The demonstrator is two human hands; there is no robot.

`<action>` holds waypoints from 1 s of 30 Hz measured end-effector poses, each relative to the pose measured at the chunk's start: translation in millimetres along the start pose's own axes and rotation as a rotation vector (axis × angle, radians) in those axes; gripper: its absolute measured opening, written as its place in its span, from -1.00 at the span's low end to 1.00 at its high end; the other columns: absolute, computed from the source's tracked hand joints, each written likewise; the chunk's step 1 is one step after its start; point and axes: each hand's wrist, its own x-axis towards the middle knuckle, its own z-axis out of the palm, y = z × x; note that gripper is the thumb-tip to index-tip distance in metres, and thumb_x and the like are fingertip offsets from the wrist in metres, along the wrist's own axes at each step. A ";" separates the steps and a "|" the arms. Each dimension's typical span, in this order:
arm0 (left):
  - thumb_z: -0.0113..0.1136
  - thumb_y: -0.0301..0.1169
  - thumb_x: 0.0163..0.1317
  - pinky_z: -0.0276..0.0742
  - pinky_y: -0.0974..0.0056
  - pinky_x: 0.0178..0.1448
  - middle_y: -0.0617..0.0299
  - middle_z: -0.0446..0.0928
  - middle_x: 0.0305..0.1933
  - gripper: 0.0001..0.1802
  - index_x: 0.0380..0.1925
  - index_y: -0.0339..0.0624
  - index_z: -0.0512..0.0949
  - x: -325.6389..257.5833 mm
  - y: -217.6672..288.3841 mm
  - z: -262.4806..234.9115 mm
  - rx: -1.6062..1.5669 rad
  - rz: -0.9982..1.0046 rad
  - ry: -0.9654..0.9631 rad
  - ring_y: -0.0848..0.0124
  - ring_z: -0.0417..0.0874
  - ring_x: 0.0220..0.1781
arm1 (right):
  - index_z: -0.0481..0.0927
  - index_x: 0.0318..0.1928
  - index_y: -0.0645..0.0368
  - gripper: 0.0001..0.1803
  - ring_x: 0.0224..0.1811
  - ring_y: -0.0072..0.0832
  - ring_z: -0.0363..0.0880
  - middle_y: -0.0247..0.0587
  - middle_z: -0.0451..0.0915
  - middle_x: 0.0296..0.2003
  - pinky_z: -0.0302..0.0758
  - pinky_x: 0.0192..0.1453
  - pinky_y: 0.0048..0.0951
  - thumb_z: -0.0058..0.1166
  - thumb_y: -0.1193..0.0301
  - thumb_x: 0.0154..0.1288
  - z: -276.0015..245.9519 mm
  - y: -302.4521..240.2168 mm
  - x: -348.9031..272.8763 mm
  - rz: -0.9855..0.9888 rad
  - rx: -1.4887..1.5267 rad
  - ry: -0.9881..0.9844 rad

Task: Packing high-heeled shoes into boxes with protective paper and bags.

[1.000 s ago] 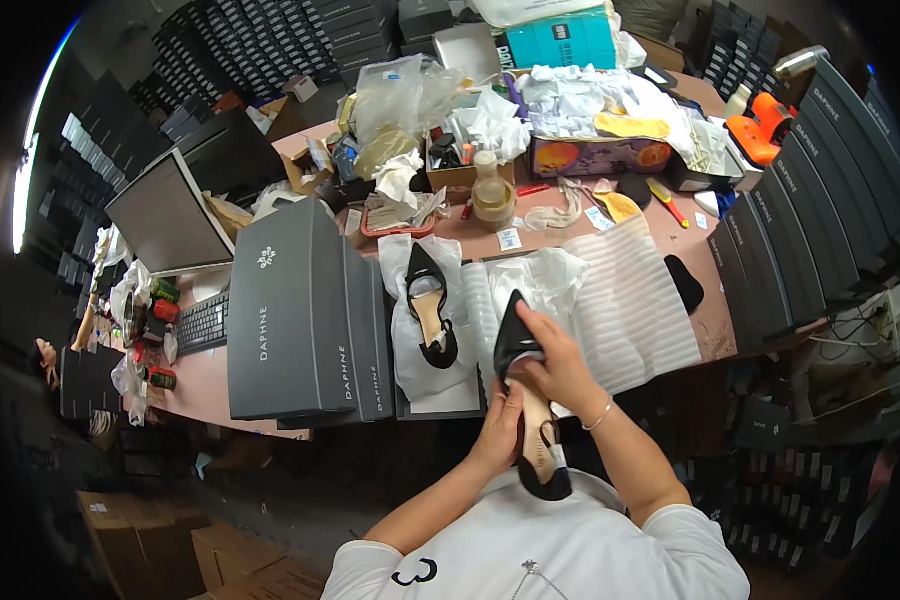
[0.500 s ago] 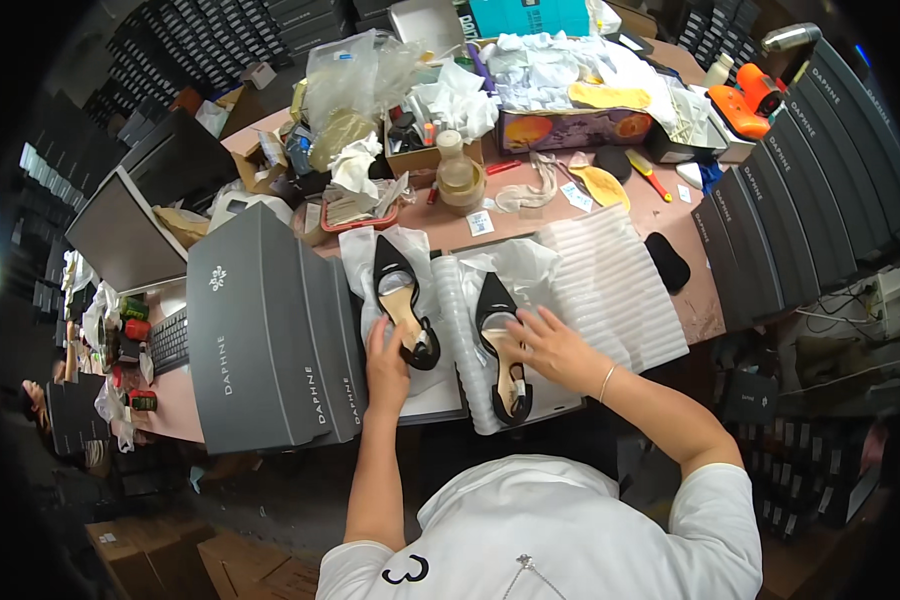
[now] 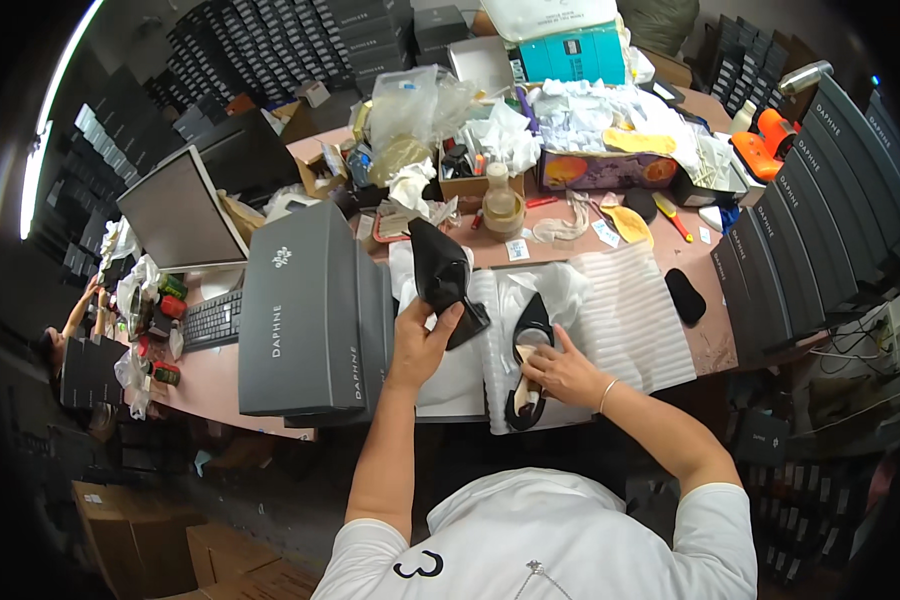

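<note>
My left hand (image 3: 420, 345) is closed round a black pointed slingback shoe (image 3: 438, 262), raised above white tissue paper and tilted so that its dark outer side shows. A second black slingback shoe (image 3: 534, 312) with a pale insole lies on white tissue and ribbed foam wrap (image 3: 496, 385), toe pointing away from me. My right hand (image 3: 564, 372) bends over the middle of this shoe, its fingers closed at the insole and strap. The fingertips are partly hidden. Under both shoes lies a shallow open box, mostly covered by the wrapping.
Grey shoeboxes (image 3: 300, 320) stand close on the left, and a tall stack of them (image 3: 815, 215) on the right. A ribbed foam sheet (image 3: 630, 320) spreads to the right, beside a black insole pad (image 3: 684, 297). Behind are a glass bottle (image 3: 500, 195) and a tissue-filled carton (image 3: 605, 170).
My left hand has lifted the left shoe off its tissue and turned it. My right hand has gone from spread fingers to a grip on the other shoe. The view has shifted.
</note>
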 end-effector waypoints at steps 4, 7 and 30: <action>0.15 -0.31 0.34 0.25 0.51 -0.26 0.46 0.42 -0.40 -0.77 -0.15 -0.25 0.51 -16.1 1.6 -5.7 -0.355 -0.023 -0.019 0.67 0.32 -0.38 | 0.43 0.06 -0.03 -0.65 0.03 -0.24 0.45 -0.16 0.49 -0.13 0.02 0.37 0.26 0.01 0.32 0.23 32.9 -5.1 5.1 0.063 -0.048 0.068; 0.11 -0.29 0.37 0.27 0.53 -0.26 0.45 0.43 -0.35 -0.76 -0.11 -0.22 0.50 -25.3 4.5 -11.6 -0.361 -0.036 -0.006 0.68 0.33 -0.38 | 0.37 0.18 -0.12 -0.54 0.04 -0.17 0.44 -0.14 0.49 -0.16 0.09 0.34 0.20 0.01 0.32 0.24 28.3 -20.5 2.3 0.177 -0.159 0.133; -0.13 -0.24 0.43 0.62 0.22 -0.04 -0.11 0.53 0.02 -0.56 0.09 -0.42 0.37 -62.2 10.4 17.6 -0.915 -0.731 -0.265 0.21 0.63 -0.06 | 0.31 0.23 0.31 -0.24 -0.33 -0.58 0.63 -0.16 0.60 -0.25 0.64 -0.29 -0.59 -0.50 -0.14 0.47 -47.9 -37.8 -0.3 0.402 2.445 0.297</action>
